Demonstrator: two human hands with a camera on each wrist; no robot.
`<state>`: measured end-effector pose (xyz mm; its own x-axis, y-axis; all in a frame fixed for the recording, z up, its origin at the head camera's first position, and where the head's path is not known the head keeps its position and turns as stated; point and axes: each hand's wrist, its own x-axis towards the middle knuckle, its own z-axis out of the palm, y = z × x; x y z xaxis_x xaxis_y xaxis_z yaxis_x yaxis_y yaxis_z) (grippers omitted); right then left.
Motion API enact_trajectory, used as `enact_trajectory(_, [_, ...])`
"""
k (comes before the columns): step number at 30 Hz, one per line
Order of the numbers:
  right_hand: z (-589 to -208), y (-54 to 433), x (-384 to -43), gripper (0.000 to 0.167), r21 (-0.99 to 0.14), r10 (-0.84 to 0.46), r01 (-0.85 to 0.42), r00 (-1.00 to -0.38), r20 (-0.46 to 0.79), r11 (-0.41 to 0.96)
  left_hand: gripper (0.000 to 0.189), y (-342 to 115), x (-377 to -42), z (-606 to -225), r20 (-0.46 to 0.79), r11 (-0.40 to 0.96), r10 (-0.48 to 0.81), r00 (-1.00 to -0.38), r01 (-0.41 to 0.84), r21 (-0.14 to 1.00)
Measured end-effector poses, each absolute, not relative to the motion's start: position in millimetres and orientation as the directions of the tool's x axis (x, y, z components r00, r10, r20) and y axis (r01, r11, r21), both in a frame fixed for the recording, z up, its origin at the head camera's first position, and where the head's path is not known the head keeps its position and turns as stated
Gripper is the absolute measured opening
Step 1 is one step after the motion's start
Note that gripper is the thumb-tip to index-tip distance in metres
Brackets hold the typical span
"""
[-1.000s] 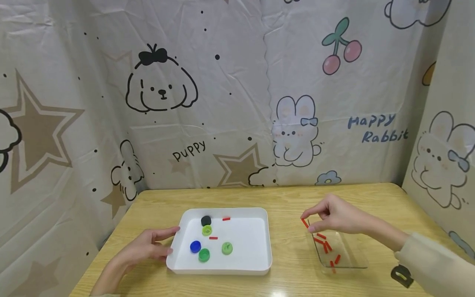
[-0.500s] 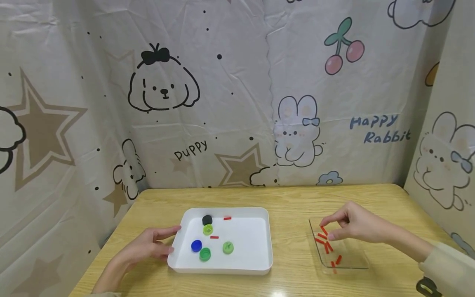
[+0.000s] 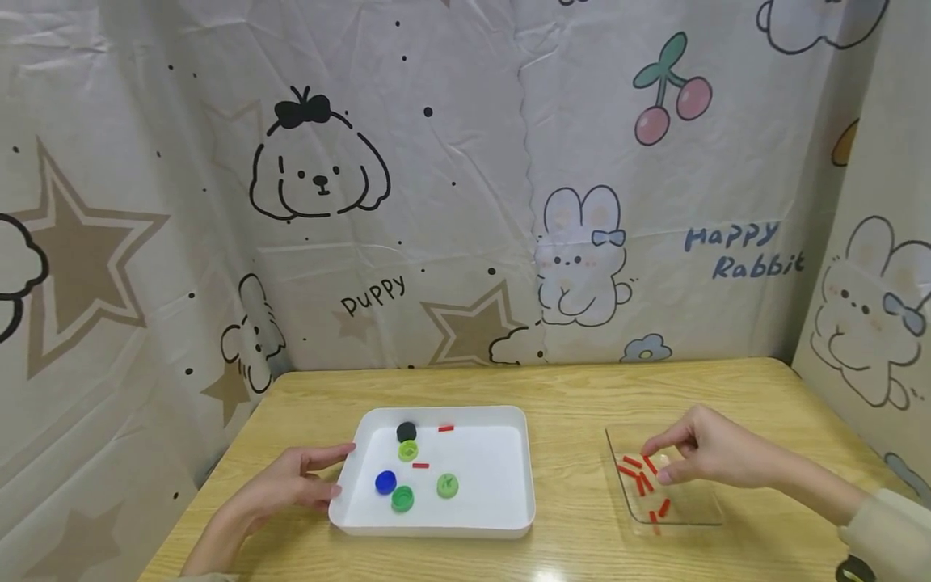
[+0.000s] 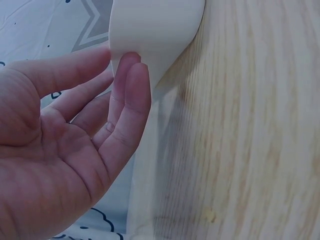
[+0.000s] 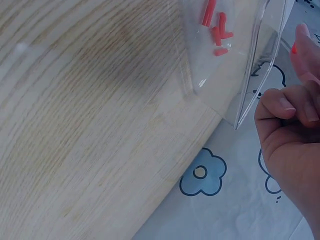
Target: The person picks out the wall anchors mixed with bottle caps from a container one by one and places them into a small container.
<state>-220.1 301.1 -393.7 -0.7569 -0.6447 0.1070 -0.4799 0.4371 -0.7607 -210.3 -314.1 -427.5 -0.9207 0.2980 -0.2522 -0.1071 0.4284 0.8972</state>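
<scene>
In the head view, my left hand [image 3: 287, 481] rests its fingers against the left side of a white tray [image 3: 502, 485]. The left wrist view has relaxed fingertips [image 4: 137, 85] right at the tray's outer wall [image 4: 155, 30]. Over a clear container [image 3: 698, 524], my right hand [image 3: 716, 453] pinches a short red stick [image 3: 650, 465] between thumb and finger. Several similar red sticks [image 3: 643, 484] lie in that container. A bit of red shows by the fingertip in the right wrist view, where the right hand [image 5: 295, 110] is at the edge.
Inside the white tray are a black cap [image 3: 406, 432], a blue cap [image 3: 385, 482], green caps [image 3: 402, 499] and two red sticks [image 3: 420, 466]. Both containers stand on a wooden table [image 3: 567, 453]. A printed curtain [image 3: 465, 202] hangs behind it.
My right hand has moved right and toward me, from the clear container's left rim to over its inside, with a red stick between its fingertips. The left hand stays at the tray.
</scene>
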Motion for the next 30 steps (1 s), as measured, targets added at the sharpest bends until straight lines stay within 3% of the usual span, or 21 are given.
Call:
enact_trajectory(7, [-395, 306, -220, 0.032, -0.742, -0.634, -0.473, -0.768, 0.084, 0.475, 0.073, -314, -211, -428, -0.242, 0.417, 0.323, -0.915, -0.092, 0.904])
enact_trajectory(20, [-398, 314, -226, 0.03, -0.758, -0.685, -0.504, -0.721, 0.104, 0.415, 0.073, -316, -210, -429, -0.235, 0.409, 0.339, -0.911, -0.082, 0.909])
enact_trajectory(30, [-401, 316, -227, 0.035, -0.76, -0.685, -0.495, -0.722, 0.09, 0.421, 0.072, -315, -210, -428, -0.235, 0.397, 0.341, -0.91, -0.086, 0.914])
